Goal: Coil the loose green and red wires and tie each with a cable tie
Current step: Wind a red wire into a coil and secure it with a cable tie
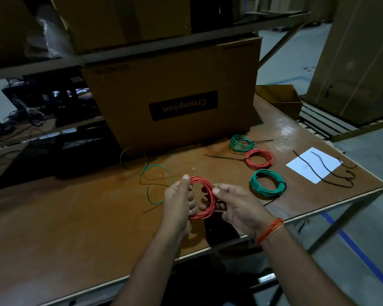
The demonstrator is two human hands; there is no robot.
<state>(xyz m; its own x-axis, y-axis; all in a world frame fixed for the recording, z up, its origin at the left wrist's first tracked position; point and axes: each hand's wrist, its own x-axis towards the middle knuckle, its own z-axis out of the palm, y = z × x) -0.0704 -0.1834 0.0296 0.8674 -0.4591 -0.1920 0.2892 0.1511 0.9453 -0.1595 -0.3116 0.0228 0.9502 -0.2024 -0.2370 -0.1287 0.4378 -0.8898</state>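
A red wire coil (205, 188) is held up above the table between both hands. My left hand (177, 202) grips its left side, thumb up. My right hand (237, 206) pinches its right side. A loose green wire (157, 171) lies uncoiled on the table to the left of the hands. Three tied coils lie to the right: a green coil (267, 183), a red coil (259, 159) and a farther green coil (241, 143). Black cable ties (325, 171) lie across a white paper (314, 164).
A large cardboard box (173, 96) stands at the back of the wooden table (75, 217). A small open box (281, 98) sits at the far right corner. Shelving with boxes rises behind. The table's front edge runs just under my wrists.
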